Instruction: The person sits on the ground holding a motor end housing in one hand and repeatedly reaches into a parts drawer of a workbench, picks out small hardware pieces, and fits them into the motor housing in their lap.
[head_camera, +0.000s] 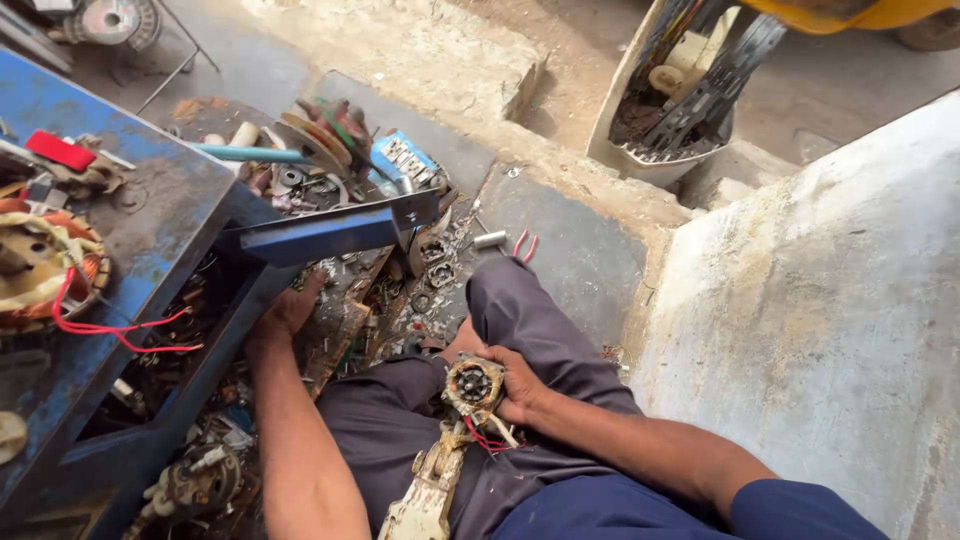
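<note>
**A:** Where does the work stand?

**B:** The right hand (512, 385) steadies a small motor part (473, 383), round with copper windings and red leads, on the lap, at about 6 o'clock in the view. Its grip is clenched around the far side of that part. A worn cream-coloured housing (428, 490) hangs below it toward the bottom edge.

**A:** And the other?

**B:** The left hand (288, 312) reaches out at 9 o'clock into the scrap pile (350, 320) on the floor, just under the blue table (150, 230). I judge this a search for a piece or a tool; next it would need to close on one item and bring it back to the lap.

**A:** Is that hand holding anything?

**B:** I cannot tell. Its fingers are buried among the parts and shaded by the blue metal bar (320, 235).

**A:** What else is unclear?

**B:** The housing is cut off at the frame's edge, and the pile's small pieces blur together. Red-handled pliers (524, 245) lie at 12 o'clock beyond the knee.
</note>
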